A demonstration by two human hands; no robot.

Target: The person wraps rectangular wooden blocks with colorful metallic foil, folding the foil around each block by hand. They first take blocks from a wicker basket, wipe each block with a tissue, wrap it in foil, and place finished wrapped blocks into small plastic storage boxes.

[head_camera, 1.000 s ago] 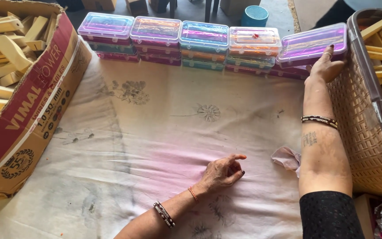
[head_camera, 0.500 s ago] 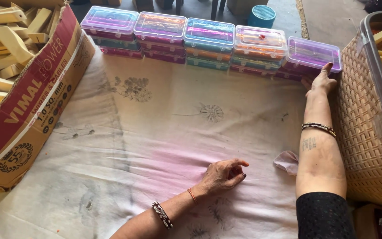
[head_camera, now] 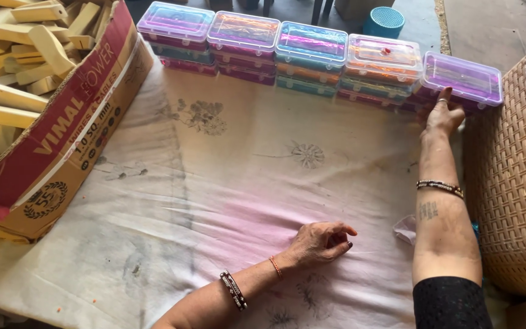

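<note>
Since a second ago my right hand [head_camera: 442, 116] has slid down from the lid of the purple-lidded box [head_camera: 465, 79] at the far right, which was lifted and tilted then and now sits level at the end of the row; I take that to mean the box has just been set in place. The fingers rest against its near edge, loosely extended and gripping nothing. My left hand [head_camera: 321, 242] has hardly shifted: it lies on the pink-stained cloth [head_camera: 214, 183] near me, fingers loosely curled, empty. Just right of it, beside my right forearm, is a small crumpled scrap [head_camera: 404, 228], pale pink. Along the far edge runs the row of clear plastic boxes [head_camera: 312, 52], stacked in layers, lids tinted purple, pink, blue and orange; coloured contents show through, but I cannot tell what they are. Behind them stands a small teal pot [head_camera: 383, 21]. On the left a red cardboard carton [head_camera: 62, 140] holds a heap of pale wooden pieces [head_camera: 13, 55]. On the right is a tan woven basket [head_camera: 512, 189], its contents out of view.
</note>
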